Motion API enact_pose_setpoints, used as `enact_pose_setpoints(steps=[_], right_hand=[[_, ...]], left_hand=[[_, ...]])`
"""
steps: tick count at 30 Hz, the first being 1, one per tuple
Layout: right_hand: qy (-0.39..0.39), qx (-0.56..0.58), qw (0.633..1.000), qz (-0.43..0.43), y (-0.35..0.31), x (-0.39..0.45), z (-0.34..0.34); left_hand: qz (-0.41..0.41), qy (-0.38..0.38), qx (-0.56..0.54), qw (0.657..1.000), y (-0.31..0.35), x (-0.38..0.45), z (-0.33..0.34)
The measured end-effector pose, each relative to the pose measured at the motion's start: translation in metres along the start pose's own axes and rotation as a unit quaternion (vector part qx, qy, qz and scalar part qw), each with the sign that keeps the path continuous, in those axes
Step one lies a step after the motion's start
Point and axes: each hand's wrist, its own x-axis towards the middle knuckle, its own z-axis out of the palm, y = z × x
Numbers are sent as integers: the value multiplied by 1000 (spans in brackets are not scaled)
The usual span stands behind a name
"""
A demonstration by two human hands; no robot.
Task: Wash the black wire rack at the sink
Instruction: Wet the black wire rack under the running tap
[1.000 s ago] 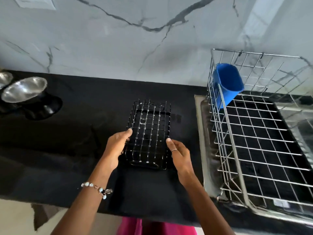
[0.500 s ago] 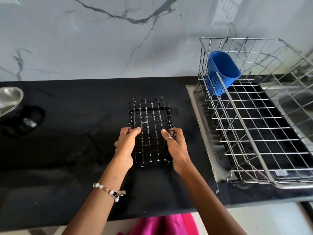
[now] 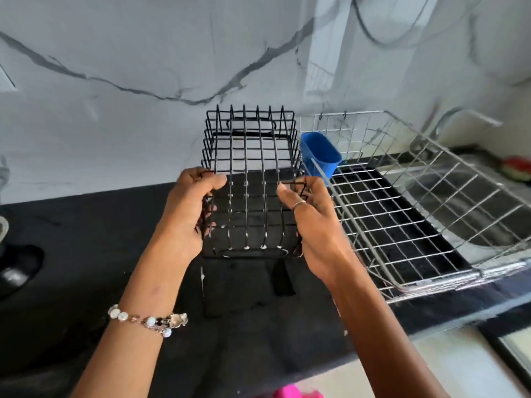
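Note:
The black wire rack is a small box-shaped basket held in the air above the black counter, its open grid facing me. My left hand grips its left side wall, fingers curled round the wires. My right hand grips the right side wall, thumb on the front wires, a ring on one finger. The steel sink lies at the right, mostly under a dish rack.
A large silver wire dish rack sits on a drain tray to the right, with a blue plastic cup holder hung on its near-left corner. A marble wall rises behind. A dark object sits at the counter's left edge.
Both hands closed on the rack's sides and lifted it off the counter, up toward the camera. The view swung right, bringing the sink into sight.

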Motion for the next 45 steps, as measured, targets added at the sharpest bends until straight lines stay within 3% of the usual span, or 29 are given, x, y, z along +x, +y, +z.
enact_pose_setpoints(steps=[9,23,30,37,45], right_hand=[[63,10,990,-124,-87,-36,-107],[224,-21,957,-183,-124,-112,-440],[258,-45,953,-155,-123,-122,-562],[279,-41,955,-96,-87,-69,-650],[214,-60,975,-29,-56,58,-736]], left_hand=[[14,-137,1,990,46,-47,119],[-34,-280,20,959,-35,-166,443],[-78,-303,49,949,-79,-190,560],[-115,-312,66,941,-129,-156,647],[-187,-221,69,955,-172,-57,739]])
